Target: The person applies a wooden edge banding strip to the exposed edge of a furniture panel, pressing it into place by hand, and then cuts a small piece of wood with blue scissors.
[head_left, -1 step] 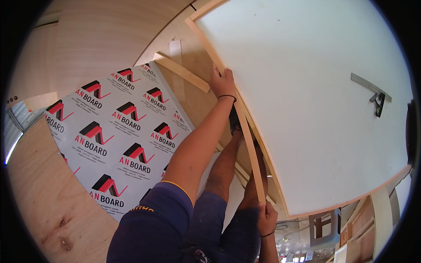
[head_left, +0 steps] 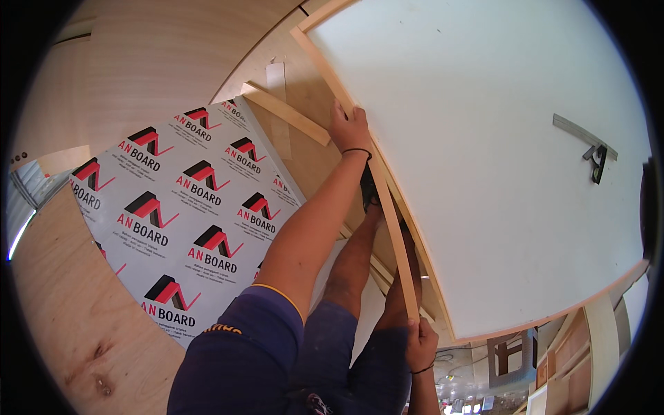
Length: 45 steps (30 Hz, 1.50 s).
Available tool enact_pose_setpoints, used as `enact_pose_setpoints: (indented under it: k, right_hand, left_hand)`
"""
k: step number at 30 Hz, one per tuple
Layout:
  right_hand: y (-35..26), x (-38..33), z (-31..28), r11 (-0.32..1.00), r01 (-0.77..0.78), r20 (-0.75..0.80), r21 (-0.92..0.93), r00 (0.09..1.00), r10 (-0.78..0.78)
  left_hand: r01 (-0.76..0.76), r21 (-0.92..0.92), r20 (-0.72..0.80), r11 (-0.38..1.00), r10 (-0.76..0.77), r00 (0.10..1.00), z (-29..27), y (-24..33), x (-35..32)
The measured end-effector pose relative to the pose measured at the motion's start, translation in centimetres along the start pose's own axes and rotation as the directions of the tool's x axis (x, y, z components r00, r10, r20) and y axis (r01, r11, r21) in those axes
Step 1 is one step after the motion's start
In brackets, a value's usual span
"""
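A long, thin wooden strip point(head_left: 401, 259) lies along the left edge of a large white panel point(head_left: 512, 166). My left hand point(head_left: 351, 129) is closed around the strip partway up, against the panel's edge. Lower down, my right hand point(head_left: 421, 344) grips the strip's near end between thumb and fingers. That near end stands a little apart from the panel, with a narrow gap between them. Farther up, the strip meets the panel's rim at the far left corner. On the panel's right part rests a combination square point(head_left: 596, 158) with a metal blade and dark head.
At left is a grey sheet point(head_left: 200, 214) printed with red and black marks, beside a plywood piece point(head_left: 104, 332). A short wooden batten point(head_left: 287, 114) lies beyond the sheet. My legs point(head_left: 346, 277) stand below the panel's left edge. Timber pieces point(head_left: 574, 353) are at lower right.
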State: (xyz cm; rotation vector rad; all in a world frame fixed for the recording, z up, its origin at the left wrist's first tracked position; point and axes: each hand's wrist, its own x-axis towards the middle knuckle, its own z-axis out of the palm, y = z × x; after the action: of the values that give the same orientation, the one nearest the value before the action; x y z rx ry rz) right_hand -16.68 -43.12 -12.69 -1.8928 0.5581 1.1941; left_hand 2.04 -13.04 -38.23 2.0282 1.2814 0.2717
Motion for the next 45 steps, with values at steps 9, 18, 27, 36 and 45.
enact_pose_setpoints:
  k: [9, 18, 27, 36, 45]
  right_hand:
    - [-0.1, 0.6, -0.2, 0.994, -0.067, -0.008, -0.091, 0.998, 0.066]
    - [2.2, 3.8, -0.3, 0.976, -0.064, -0.038, -0.209, 0.998, 0.057]
    - [4.3, 5.9, 0.7, 0.983, 0.000, -0.106, -0.181, 0.994, -0.020]
    - [3.3, 5.6, 0.4, 0.988, -0.036, -0.086, -0.151, 0.996, 0.023]
    - [4.1, 6.0, 0.9, 0.992, -0.020, -0.123, -0.126, 0.992, 0.004]
  left_hand:
    - [0.100, -0.342, 0.009, 0.935, -0.103, 0.995, -0.2, 0.1, 0.1]
    - [-0.438, 0.276, -0.007, 0.856, 0.457, 0.889, -3.5, 1.3, 1.4]
    - [-0.954, -0.218, 0.791, 0.205, 0.610, -0.049, -7.6, 1.9, 3.3]
    - [-0.965, -0.242, 0.792, 0.103, 0.595, -0.135, -6.8, 2.2, 3.7]
    - [-0.970, -0.226, 0.807, 0.092, 0.575, -0.134, -7.0, 2.4, 1.9]
